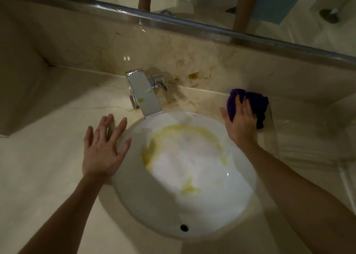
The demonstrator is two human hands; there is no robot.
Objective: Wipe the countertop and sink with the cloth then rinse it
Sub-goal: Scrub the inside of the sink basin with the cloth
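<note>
A white oval sink point(240, 205) is set into a beige marble countertop point(48, 176). Yellow smears ring the inside of the basin. A dark purple cloth point(256, 103) lies bunched on the counter at the sink's far right. My right hand point(240, 122) lies flat on the cloth, fingers over it. My left hand point(104, 149) rests on the counter at the sink's left rim, fingers spread, holding nothing.
A chrome faucet point(144, 94) with yellow spots stands behind the sink. Brown and orange stains point(192, 76) mark the backsplash to its right. A mirror with a metal edge point(173, 24) runs above. A side wall point(19, 80) closes the counter on the left.
</note>
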